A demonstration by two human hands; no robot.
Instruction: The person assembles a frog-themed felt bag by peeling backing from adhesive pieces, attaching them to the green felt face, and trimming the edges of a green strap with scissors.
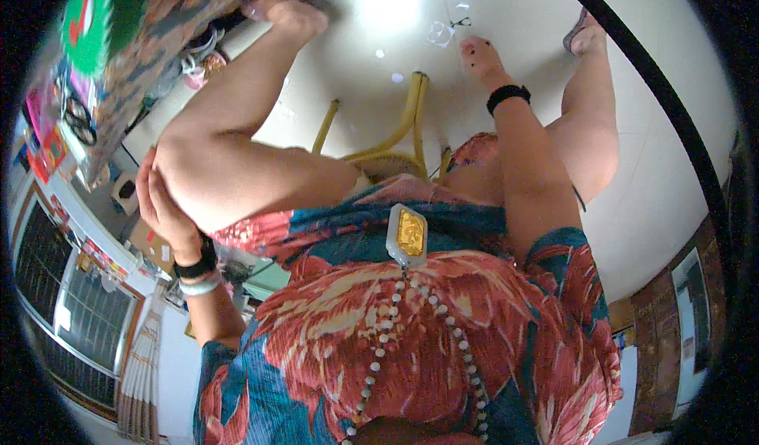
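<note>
My left hand (162, 208) lies along the outer side of my bent left knee (182, 160), its fingers stretched out and holding nothing visible. My right arm reaches down between my legs, a black band round its wrist. At its end my right hand (482, 59) hangs over the pale floor (348, 81), with its fingers foreshortened and mostly hidden. Just beyond it on the floor are a small dark thin object (461, 22), too small to name, and a clear, outlined scrap (439, 34). Small white bits (397, 77) lie nearby.
Yellow metal legs (411, 121) of a seat stand between my legs. To the left, a patterned cloth edge (150, 57) borders a cluttered surface with black-handled scissors (79, 121) and a green jagged-edged piece (88, 18). A framed pendant (409, 235) hangs from a bead necklace.
</note>
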